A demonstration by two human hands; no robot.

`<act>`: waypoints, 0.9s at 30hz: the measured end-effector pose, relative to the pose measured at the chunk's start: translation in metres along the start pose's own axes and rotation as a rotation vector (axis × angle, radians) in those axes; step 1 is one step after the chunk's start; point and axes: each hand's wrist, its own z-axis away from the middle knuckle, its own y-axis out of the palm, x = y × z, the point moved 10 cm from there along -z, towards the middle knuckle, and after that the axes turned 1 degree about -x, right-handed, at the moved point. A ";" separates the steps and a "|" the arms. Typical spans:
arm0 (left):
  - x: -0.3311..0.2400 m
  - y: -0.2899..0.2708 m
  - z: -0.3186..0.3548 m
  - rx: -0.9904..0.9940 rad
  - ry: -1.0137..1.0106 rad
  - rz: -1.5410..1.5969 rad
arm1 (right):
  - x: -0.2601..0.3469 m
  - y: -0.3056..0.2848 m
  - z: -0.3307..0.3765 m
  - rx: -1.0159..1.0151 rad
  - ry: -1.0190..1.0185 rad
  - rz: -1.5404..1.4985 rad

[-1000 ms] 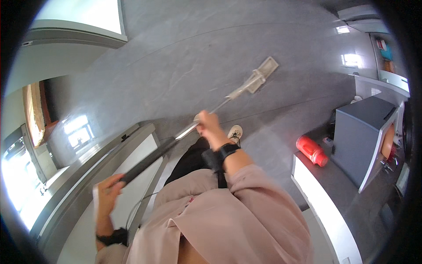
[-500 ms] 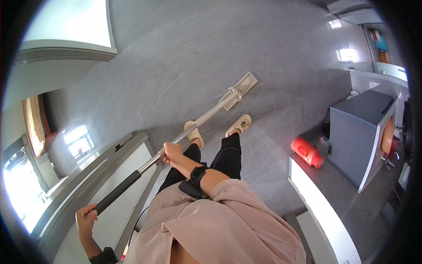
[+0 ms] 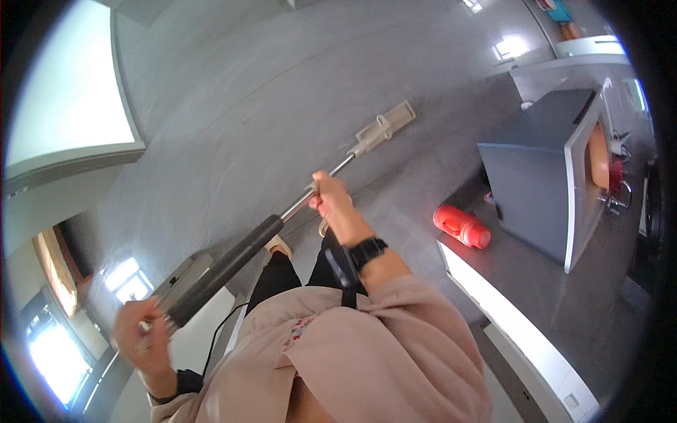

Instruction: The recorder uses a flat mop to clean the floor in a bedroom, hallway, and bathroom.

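The flat mop point(image 3: 276, 224) is running diagonally from the lower left of the frame to just above and right of centre. Its pale rectangular mop head point(image 3: 396, 123) is showing against the grey floor point(image 3: 268, 99); full contact along its underside cannot be confirmed from this angle.

The left hand point(image 3: 144, 335), lower left, is holding the butt end of the dark grip point(image 3: 227, 269), fingers curling about it; blur is obscuring their exact placement. The right hand point(image 3: 333, 201), near centre, is holding the metal pole farther along, its fingers closing narrowly around it. Dark bands are encircling both wrists.

A pale shoe point(image 3: 280, 245) is showing below the pole, left of centre; a second is lying partly hidden near the right forearm.

At right, a red flask point(image 3: 460, 225) is occupying the dark countertop point(image 3: 536, 310), near a grey box-shaped unit point(image 3: 529, 187). A bright window point(image 3: 60, 356) is glaring at lower left. A white panel point(image 3: 67, 92) is filling the upper left.
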 end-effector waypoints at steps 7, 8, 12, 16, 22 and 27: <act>-0.109 0.120 -0.034 0.501 0.375 0.761 | 0.009 -0.116 -0.004 0.132 -0.003 -0.307; -0.115 0.149 -0.029 0.648 0.318 0.838 | 0.006 -0.125 -0.010 0.190 0.078 -0.317; -0.122 0.155 -0.040 0.633 0.182 0.877 | 0.017 -0.124 -0.028 0.154 0.046 -0.260; -0.126 0.079 -0.041 0.419 0.255 0.718 | 0.029 -0.029 -0.004 0.204 0.106 -0.150; -0.191 0.065 -0.016 0.282 0.462 0.346 | 0.081 0.045 -0.012 0.362 0.098 0.058; -0.220 0.055 -0.005 0.823 0.660 0.598 | 0.113 0.000 0.045 0.346 -0.028 -0.128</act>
